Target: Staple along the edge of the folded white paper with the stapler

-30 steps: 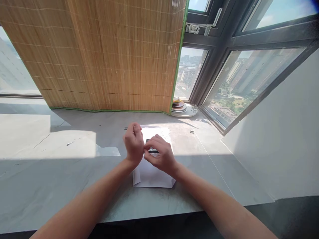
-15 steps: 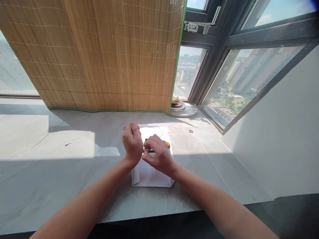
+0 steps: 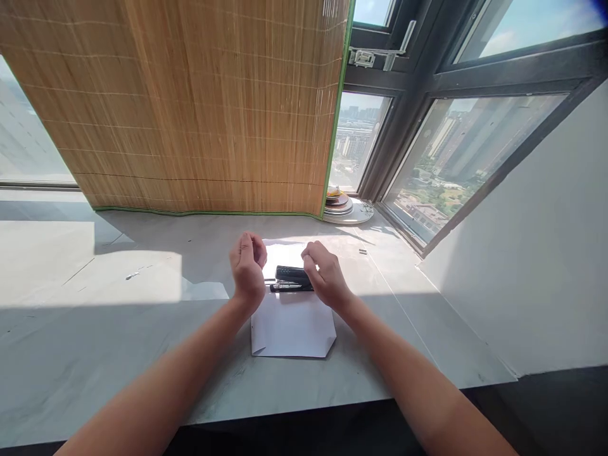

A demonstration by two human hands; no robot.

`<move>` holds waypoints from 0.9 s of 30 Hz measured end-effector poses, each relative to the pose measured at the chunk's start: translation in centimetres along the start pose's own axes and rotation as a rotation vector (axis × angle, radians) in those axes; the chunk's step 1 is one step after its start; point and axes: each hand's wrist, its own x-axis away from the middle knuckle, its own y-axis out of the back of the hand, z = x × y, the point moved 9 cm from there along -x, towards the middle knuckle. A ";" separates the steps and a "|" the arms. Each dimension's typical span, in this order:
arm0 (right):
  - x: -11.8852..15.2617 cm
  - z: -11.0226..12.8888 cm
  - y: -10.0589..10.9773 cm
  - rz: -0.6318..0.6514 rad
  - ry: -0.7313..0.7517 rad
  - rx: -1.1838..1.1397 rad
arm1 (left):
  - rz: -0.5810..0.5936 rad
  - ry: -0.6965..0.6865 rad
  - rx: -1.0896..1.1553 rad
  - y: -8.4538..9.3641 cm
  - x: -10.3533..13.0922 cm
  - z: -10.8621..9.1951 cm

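Observation:
A black stapler point(image 3: 291, 275) lies across a sheet of white paper point(image 3: 292, 326), its upper and lower parts apart at the left end, with a thin metal strip between them. Left of it, my left hand point(image 3: 248, 266) is raised with the fingers curled in; what they hold, if anything, is hidden. My right hand point(image 3: 326, 273) is at the stapler's right end and covers it. Its thumb and fingertips are pressed together above the paper, and I cannot make out anything between them. The paper's lower corners are folded.
The stone sill point(image 3: 142, 354) carries small dark strips point(image 3: 363, 251) on the right and silvery bits point(image 3: 133, 275) on the left. Stacked plates point(image 3: 339, 208) stand in the window corner. A bamboo blind point(image 3: 204, 114) hangs behind, and a white wall point(image 3: 532, 266) closes the right side.
My hands have moved apart: the right one went right and up, away from the left, which shifted slightly left. More of the stapler shows now, while its orange end is covered.

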 end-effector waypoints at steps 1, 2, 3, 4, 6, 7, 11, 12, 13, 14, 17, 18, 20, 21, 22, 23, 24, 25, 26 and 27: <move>-0.1 -0.4 -0.2 0.019 -0.001 0.008 | 0.013 -0.003 0.019 -0.1 -0.1 0.0; -0.1 -0.7 -0.3 0.034 0.000 0.018 | 0.037 -0.002 0.025 -0.1 -0.4 0.1; -0.2 -1.1 -0.5 0.045 0.004 0.029 | 0.076 0.005 0.011 -0.1 -0.9 0.2; -0.2 -1.4 -0.6 0.056 0.010 0.037 | 0.133 0.012 -0.026 -0.1 -1.6 0.4; -0.2 -2.0 -0.9 0.073 0.019 0.044 | 0.291 0.018 -0.168 0.1 -3.2 1.0; -0.2 -2.3 -0.9 0.077 0.023 0.044 | 0.367 -0.008 -0.269 0.6 -4.2 1.3; -0.1 -3.7 0.2 -0.013 0.009 0.085 | 0.320 -0.122 -0.743 6.0 -8.5 2.3; -0.1 -4.2 1.1 -0.079 -0.013 0.106 | 0.356 -0.096 -0.861 7.0 -9.0 3.1; -0.1 -4.6 2.1 -0.156 -0.044 0.123 | 0.404 -0.049 -0.961 7.8 -9.2 4.1; 0.0 -5.1 3.0 -0.229 -0.077 0.132 | 0.477 -0.002 -1.038 8.3 -9.2 5.1; 0.2 -5.5 3.6 -0.207 -0.115 0.088 | 0.613 0.018 -1.133 8.5 -8.4 6.4; 0.1 -5.2 2.8 -0.104 -0.096 0.059 | 0.624 -0.002 -1.132 8.4 -8.3 6.4; 0.3 -4.3 0.4 0.138 -0.045 0.012 | 0.620 -0.037 -1.114 8.0 -8.1 6.3; 0.5 -3.8 -0.7 0.239 -0.025 -0.003 | 0.623 -0.050 -1.108 7.7 -8.0 6.3; 0.7 -3.4 -1.6 0.313 -0.013 -0.011 | 0.628 -0.062 -1.112 7.5 -7.9 6.4; 0.9 -3.1 -2.3 0.365 -0.009 -0.013 | 0.628 -0.070 -1.129 7.3 -7.9 6.6; 1.0 -2.9 -2.9 0.404 -0.009 -0.012 | 0.621 -0.077 -1.155 7.2 -7.8 6.7; 1.1 -2.9 -3.3 0.431 -0.010 -0.005 | 0.619 -0.082 -1.186 7.1 -7.7 6.8; 1.2 -2.9 -3.6 0.451 -0.015 0.003 | 0.619 -0.084 -1.214 7.0 -7.6 7.0; 1.2 -3.0 -3.9 0.464 -0.021 0.010 | 0.622 -0.084 -1.235 6.9 -7.5 7.1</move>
